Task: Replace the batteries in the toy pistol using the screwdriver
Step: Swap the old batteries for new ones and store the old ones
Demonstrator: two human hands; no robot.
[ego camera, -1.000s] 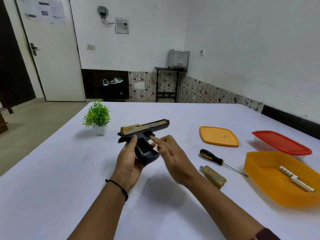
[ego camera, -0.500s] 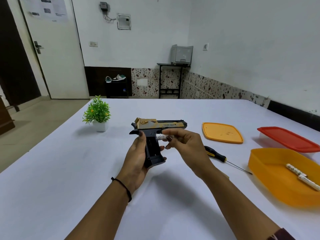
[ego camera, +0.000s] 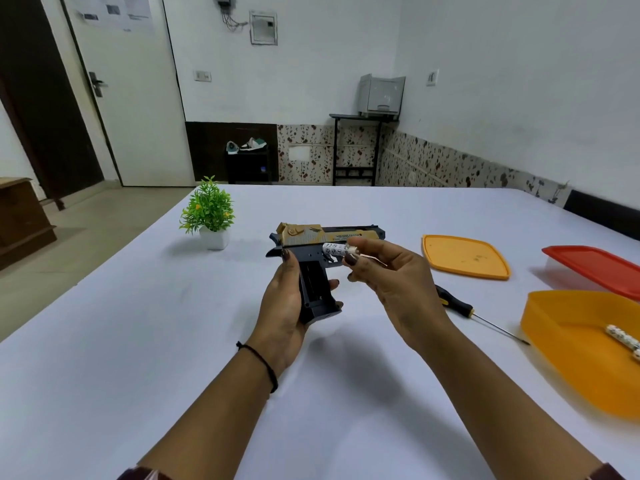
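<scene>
My left hand [ego camera: 284, 303] grips the black handle of the toy pistol [ego camera: 315, 268], held above the table with its gold slide on top and barrel pointing right. The handle's side is open, showing a dark slot. My right hand [ego camera: 391, 271] pinches a white patterned battery [ego camera: 335, 250] between thumb and fingertips, right beside the pistol's trigger area. The screwdriver [ego camera: 464, 308], with a black and yellow handle, lies on the table to the right, partly hidden behind my right wrist.
An orange tub [ego camera: 568, 362] at the right holds more white batteries [ego camera: 623, 340]. Behind it stand a clear box with a red lid [ego camera: 592, 265] and a loose orange lid [ego camera: 464, 256]. A small potted plant [ego camera: 209, 216] sits at the far left.
The pistol has been turned upright and lifted in my left hand. My right hand, bare-fingered a second ago, now pinches a battery beside the pistol. The view tilted downward.
</scene>
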